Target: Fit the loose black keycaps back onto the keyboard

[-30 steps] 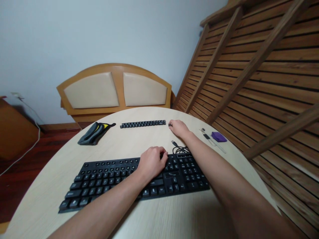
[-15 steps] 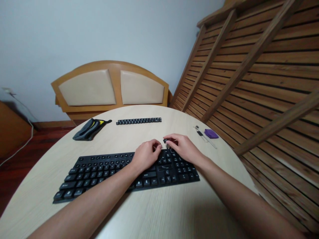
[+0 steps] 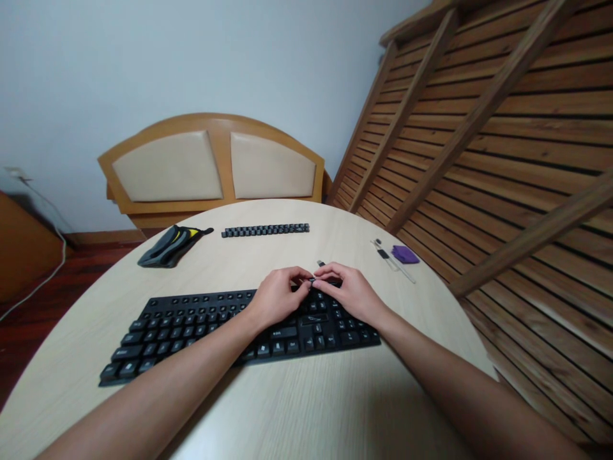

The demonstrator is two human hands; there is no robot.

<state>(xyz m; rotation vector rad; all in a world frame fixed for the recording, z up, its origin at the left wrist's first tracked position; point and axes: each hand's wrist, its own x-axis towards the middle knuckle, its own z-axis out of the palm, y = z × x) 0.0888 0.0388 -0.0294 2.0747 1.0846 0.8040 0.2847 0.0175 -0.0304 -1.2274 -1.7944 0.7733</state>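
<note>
A black keyboard point(image 3: 177, 332) lies on the table under my forearms. My left hand point(image 3: 278, 295) is over its back edge, thumb and fingertips pinched on a short piece of black cable. Close beside it, my right hand point(image 3: 353, 292) pinches the same cable, its fingertips almost touching the left ones. The cable's plug point(image 3: 320, 263), with a light metal end, sticks out just beyond my right fingers. Most of the cable is hidden by my hands.
Loose black keycaps point(image 3: 265, 230) stand in rows at the back of the round table point(image 3: 297, 402). A dark pouch with yellow point(image 3: 172, 246) lies back left. On the right are a purple cloth point(image 3: 405, 254) and a thin wire tool point(image 3: 383, 254). Wooden slats point(image 3: 479, 160) rise at the right.
My right hand has moved left to meet the left hand at the cable. The plug, earlier between my right fingers, now points out beyond them.
</note>
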